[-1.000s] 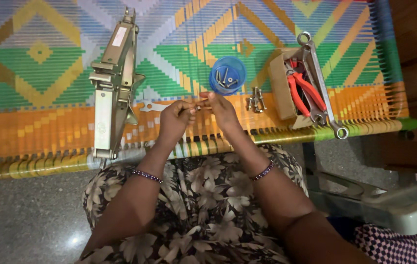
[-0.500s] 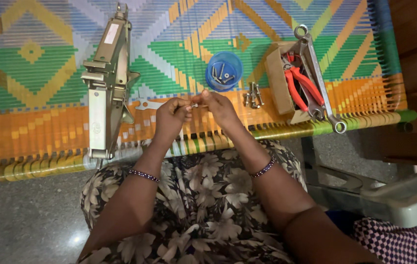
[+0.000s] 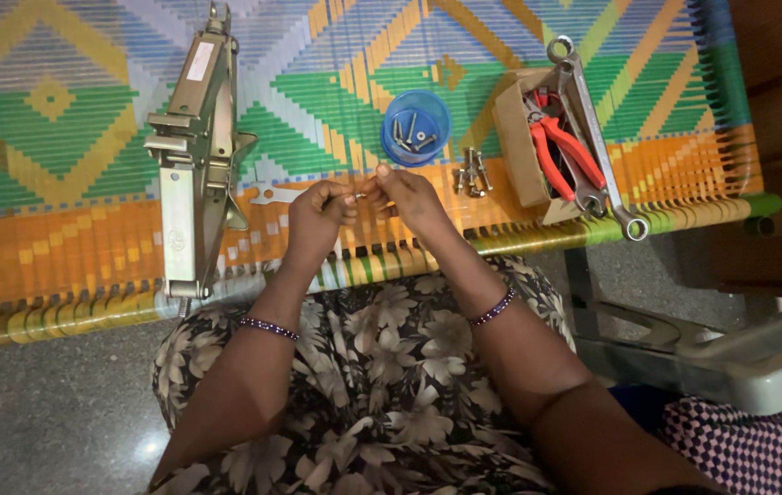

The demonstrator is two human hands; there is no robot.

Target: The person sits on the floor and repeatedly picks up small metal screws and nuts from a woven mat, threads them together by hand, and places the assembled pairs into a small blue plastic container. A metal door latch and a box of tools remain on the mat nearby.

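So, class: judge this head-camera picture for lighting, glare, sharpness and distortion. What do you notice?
Head view: even, soft light with faint shadows; a small bright glare spot on the polished floor; the woven mat and scissor jack look fairly sharp; the small metal part pinched between left hand and right hand is too small to make out; straight edges bow slightly near the frame edges.

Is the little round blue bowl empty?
No, the small round blue plastic bowl holds several silver metal bolts.
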